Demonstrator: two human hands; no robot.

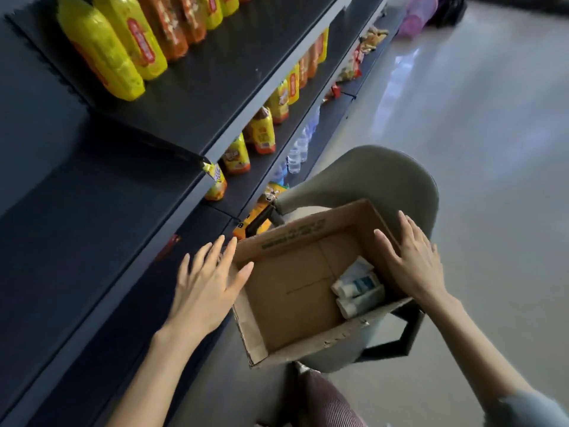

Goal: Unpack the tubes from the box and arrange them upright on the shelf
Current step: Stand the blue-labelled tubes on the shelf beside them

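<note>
An open cardboard box (295,291) rests on a grey chair in front of me. In its near right corner lie a few white tubes with blue labels (357,286), on their sides. My left hand (206,285) hovers flat at the box's left wall, fingers spread, holding nothing. At the right wall my right hand (409,260) is spread the same way, its fingers over the rim. The dark shelf (101,211) runs along the left.
Yellow and orange bottles (123,41) stand on the upper shelf. Yellow and orange packets (261,131) and clear bottles line the lower shelves. The grey chair (369,177) has a black armrest (406,331). Pale floor stretches to the right.
</note>
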